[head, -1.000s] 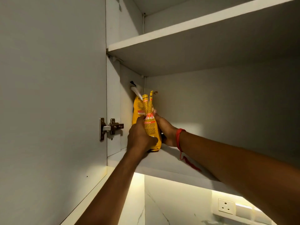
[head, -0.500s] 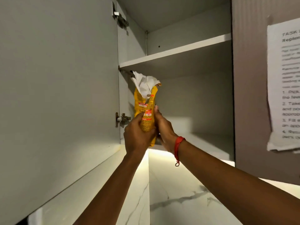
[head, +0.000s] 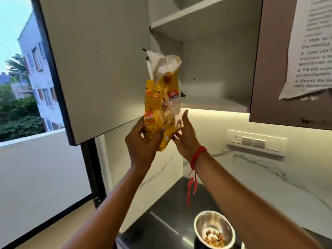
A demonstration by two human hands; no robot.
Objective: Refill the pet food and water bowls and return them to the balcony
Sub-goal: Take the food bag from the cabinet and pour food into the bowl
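Observation:
A yellow pet food bag (head: pixel 161 105) with a torn white top is held up in front of the open wall cabinet (head: pixel 215 103). My left hand (head: pixel 143 146) grips the bag's lower left side. My right hand (head: pixel 185 139) is against the bag's lower right edge with fingers nearly straight. Down on the dark counter (head: pixel 161 218) stands a steel bowl (head: pixel 214 229) with a little kibble in its bottom.
The open cabinet door (head: pixel 97 65) hangs at the left beside the bag. A printed task sheet (head: pixel 312 47) is taped to the shut door on the right. A socket strip (head: pixel 255 141) sits on the marble wall. The balcony parapet (head: pixel 36 169) lies to the left.
The bag has come off the cabinet shelf and moved down and out of the cabinet. My view has dropped, so the counter and bowl now show. My right hand's fingers have straightened.

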